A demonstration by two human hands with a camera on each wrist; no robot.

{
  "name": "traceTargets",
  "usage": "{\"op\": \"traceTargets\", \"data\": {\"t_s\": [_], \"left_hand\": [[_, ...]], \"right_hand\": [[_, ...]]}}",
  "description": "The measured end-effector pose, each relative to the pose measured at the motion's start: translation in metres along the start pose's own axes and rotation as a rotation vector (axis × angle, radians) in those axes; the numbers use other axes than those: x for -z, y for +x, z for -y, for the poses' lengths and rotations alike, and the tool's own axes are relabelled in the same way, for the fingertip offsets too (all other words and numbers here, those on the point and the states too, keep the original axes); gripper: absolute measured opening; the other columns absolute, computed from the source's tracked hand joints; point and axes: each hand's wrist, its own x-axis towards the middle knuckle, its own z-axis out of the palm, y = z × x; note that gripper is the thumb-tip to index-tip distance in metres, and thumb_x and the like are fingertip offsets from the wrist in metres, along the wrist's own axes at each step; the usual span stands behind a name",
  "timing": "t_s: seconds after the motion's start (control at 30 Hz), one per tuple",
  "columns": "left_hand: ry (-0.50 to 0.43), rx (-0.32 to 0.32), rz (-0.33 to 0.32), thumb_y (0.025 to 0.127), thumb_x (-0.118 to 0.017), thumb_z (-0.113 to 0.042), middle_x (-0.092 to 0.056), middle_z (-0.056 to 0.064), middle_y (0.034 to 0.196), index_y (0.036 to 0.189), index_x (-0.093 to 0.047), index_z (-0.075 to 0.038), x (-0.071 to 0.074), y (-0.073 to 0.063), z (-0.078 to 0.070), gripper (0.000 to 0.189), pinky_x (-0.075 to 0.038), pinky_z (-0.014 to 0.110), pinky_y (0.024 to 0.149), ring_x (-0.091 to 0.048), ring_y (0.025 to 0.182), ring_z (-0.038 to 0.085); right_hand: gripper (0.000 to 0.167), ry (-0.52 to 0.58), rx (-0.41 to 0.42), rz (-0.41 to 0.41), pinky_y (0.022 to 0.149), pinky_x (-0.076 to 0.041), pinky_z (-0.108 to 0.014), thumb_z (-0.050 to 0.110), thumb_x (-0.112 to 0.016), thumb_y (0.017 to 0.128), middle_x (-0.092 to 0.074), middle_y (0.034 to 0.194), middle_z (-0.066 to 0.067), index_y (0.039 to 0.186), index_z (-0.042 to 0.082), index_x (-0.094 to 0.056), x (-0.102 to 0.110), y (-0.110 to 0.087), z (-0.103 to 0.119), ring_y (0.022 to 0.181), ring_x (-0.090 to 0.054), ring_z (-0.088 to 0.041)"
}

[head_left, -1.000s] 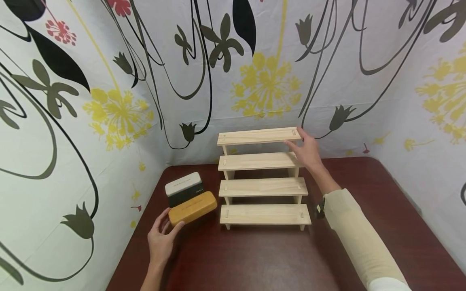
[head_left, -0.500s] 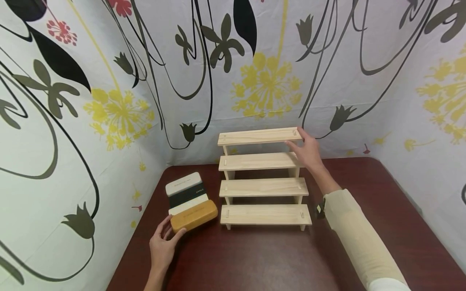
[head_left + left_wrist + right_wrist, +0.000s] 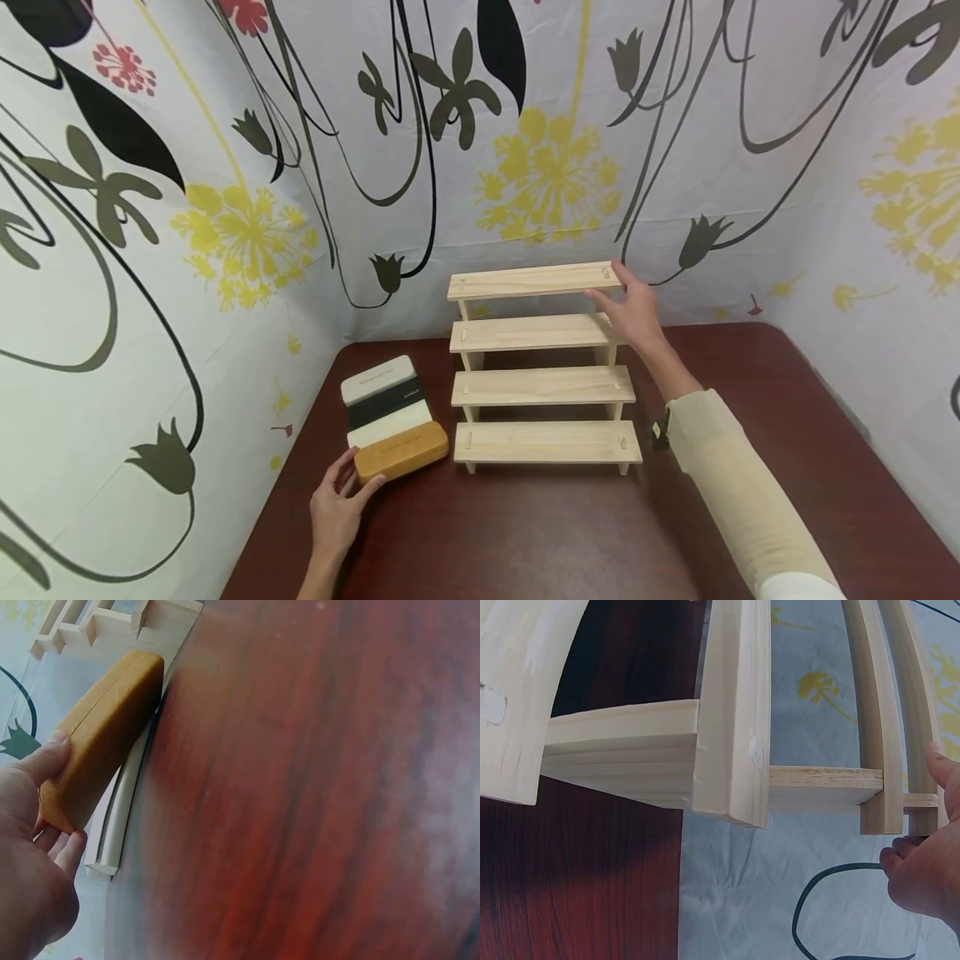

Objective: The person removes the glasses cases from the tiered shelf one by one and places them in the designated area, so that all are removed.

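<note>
At the left of the head view, my left hand (image 3: 333, 510) holds the near left end of a mustard-yellow oblong case with rounded edges (image 3: 402, 451). The left wrist view shows the thumb on one face of the case (image 3: 112, 712) and the fingers beneath it. Just beyond it lies a flat white thing with a dark green band (image 3: 386, 402), its near edge partly covered by the case. My right hand (image 3: 633, 315) grips the right end of the top board of a pale wooden four-step stand (image 3: 543, 386), thumb and fingers around the board's end.
Everything stands on a dark red-brown table (image 3: 517, 533). A flower-printed cloth (image 3: 480, 192) hangs close behind the stand and along both sides. The stand's lower boards (image 3: 731, 712) jut out toward the right wrist camera.
My left hand has drawn the yellow case slightly toward me, uncovering the white lower part of the banded thing. My right hand and the stand have stayed where they were.
</note>
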Motion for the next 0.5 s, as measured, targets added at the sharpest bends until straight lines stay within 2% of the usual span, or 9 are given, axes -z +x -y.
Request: {"op": "traceTargets", "data": {"t_s": [0.27, 0.4, 0.5], "left_hand": [[-0.002, 0.044, 0.043, 0.08, -0.096, -0.022, -0.057, 0.02, 0.151, 0.147, -0.06, -0.005, 0.002, 0.0027, 0.0042, 0.078, -0.048, 0.017, 0.101, -0.056, 0.139, 0.032], [0.019, 0.078, 0.079, 0.083, -0.094, -0.018, -0.055, 0.023, 0.153, 0.149, -0.059, -0.005, 0.0042, 0.0046, 0.0039, 0.075, -0.049, 0.018, 0.1, -0.055, 0.14, 0.034], [0.049, 0.09, 0.105, 0.085, -0.093, -0.016, -0.054, 0.024, 0.153, 0.15, -0.058, -0.003, 0.0062, 0.0064, 0.0045, 0.075, -0.051, 0.023, 0.101, -0.055, 0.139, 0.035]], "right_hand": [[0.081, 0.003, -0.007, 0.006, 0.119, -0.036, -0.064, 0.029, -0.074, 0.103, -0.034, 0.168, -0.024, 0.166, 0.0, -0.032, 0.0006, 0.0002, 0.0002, 0.15, -0.037, -0.05], [0.081, 0.002, -0.009, 0.005, 0.119, -0.036, -0.064, 0.029, -0.074, 0.103, -0.034, 0.168, -0.024, 0.166, 0.0, -0.032, 0.001, 0.0002, 0.0001, 0.149, -0.037, -0.051], [0.08, 0.0, -0.007, 0.007, 0.119, -0.036, -0.064, 0.029, -0.074, 0.104, -0.034, 0.168, -0.024, 0.166, 0.0, -0.032, 0.0012, -0.0001, 0.0001, 0.149, -0.037, -0.051]]}}
